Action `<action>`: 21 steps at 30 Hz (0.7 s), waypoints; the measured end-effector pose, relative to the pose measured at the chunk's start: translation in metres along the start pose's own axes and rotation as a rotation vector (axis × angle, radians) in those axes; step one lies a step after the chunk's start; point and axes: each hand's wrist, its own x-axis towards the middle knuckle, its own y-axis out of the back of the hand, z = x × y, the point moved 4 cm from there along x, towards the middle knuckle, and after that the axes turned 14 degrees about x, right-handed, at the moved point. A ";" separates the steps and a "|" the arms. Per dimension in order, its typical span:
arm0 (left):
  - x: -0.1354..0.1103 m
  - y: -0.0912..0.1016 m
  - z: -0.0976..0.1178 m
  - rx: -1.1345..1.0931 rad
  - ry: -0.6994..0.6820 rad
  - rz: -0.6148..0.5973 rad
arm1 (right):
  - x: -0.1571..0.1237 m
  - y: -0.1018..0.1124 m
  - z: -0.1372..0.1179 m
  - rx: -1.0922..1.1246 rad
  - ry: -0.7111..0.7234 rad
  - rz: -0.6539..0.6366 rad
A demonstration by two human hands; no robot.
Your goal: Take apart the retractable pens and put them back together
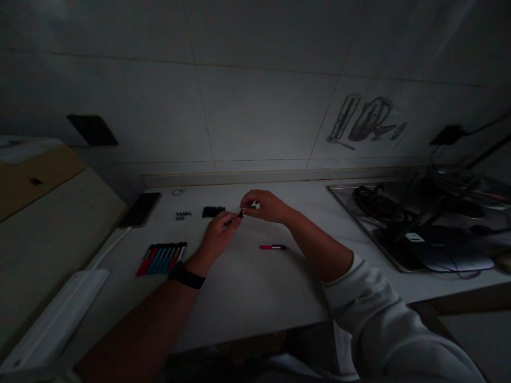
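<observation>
My left hand and my right hand meet over the middle of the white counter, fingers closed in a pinch. Between their fingertips is a small black piece, too small and dark to name. Just behind my left hand lies a row of short black pieces, like pen caps. Farther left are several small silvery parts. A red and black marker lies on the counter below my right hand. Several red and blue marker bodies lie side by side near my left wrist.
A dark phone lies at the left, beside a white power strip and a box. A thin wire ring lies near the wall. At the right, a metal-rimmed stove holds cables and a dark flat device.
</observation>
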 end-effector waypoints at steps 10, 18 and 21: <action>-0.001 0.002 0.001 -0.032 0.022 -0.002 | -0.001 -0.002 -0.013 0.004 0.073 -0.100; -0.001 0.000 -0.003 0.001 0.035 0.019 | -0.010 0.069 -0.014 -0.194 -0.113 0.250; -0.001 -0.002 -0.005 -0.007 0.037 -0.007 | -0.018 0.095 0.001 -0.328 -0.278 0.319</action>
